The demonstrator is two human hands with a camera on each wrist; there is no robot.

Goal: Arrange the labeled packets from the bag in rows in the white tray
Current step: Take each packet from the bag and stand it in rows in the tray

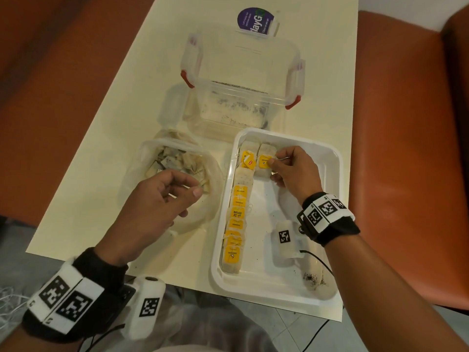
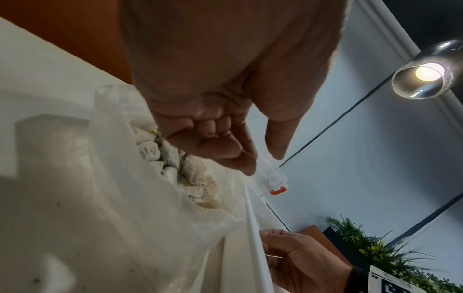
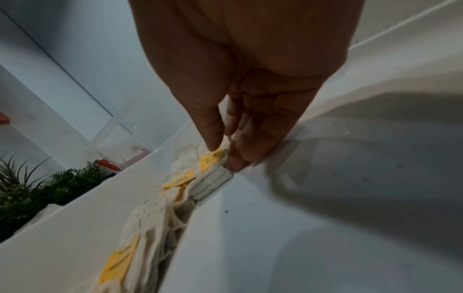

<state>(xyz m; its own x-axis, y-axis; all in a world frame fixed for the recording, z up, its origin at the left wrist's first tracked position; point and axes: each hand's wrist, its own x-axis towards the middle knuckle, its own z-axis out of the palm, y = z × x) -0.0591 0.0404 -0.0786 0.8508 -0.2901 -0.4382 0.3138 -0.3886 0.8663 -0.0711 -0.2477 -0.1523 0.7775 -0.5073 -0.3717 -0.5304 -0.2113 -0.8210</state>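
Note:
The white tray (image 1: 279,293) holds a row of packets (image 1: 237,219) with yellow labels along its left side. At the far end, beside that row, lies one more labeled packet (image 1: 264,162). My right hand (image 1: 273,169) pinches it, thumb on the yellow label (image 3: 211,160) and fingers against its side. The clear bag (image 1: 142,174) left of the tray holds several loose packets (image 1: 175,158). My left hand (image 1: 185,196) hovers over the bag's mouth with loosely curled fingers. In the left wrist view the left hand (image 2: 258,160) holds nothing.
A clear lidded box with red clips (image 1: 241,80) stands behind the tray and bag, with a purple card (image 1: 256,20) behind it. A beige speckled packet (image 1: 317,280) lies in the tray's near right corner. Orange seats (image 1: 406,123) flank the table. The tray overhangs the table's near edge.

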